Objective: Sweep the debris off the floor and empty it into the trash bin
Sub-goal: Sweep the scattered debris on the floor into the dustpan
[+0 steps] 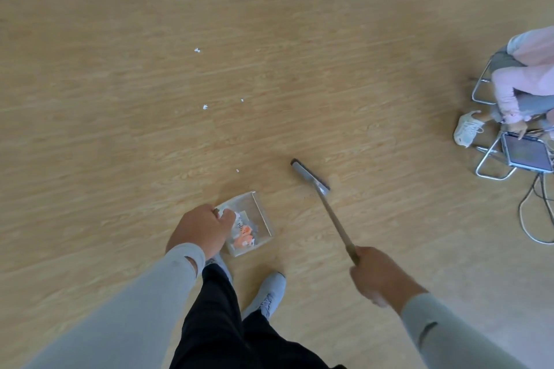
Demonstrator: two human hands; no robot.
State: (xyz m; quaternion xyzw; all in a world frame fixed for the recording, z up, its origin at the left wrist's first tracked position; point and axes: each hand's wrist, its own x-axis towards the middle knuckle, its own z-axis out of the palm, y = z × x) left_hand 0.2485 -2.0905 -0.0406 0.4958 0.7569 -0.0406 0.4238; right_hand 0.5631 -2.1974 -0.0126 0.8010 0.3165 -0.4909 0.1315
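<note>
Mid-sweep: the left hand (201, 229) grips the handle of a clear dustpan (250, 223) already holding orange-and-white scraps, while the right hand (378, 274) has its fingers clamped round the broom (311, 174) — white debris (205, 106) lies farther out on the wood floor (105, 99), likely next; no trash bin in view.

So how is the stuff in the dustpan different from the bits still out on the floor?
The debris in the dustpan is partly orange and bunched together; the floor scraps are white and scattered apart. The dustpan pile lies beside the left hand; the scraps lie farther off, beyond the broom. Both look like small litter.
</note>
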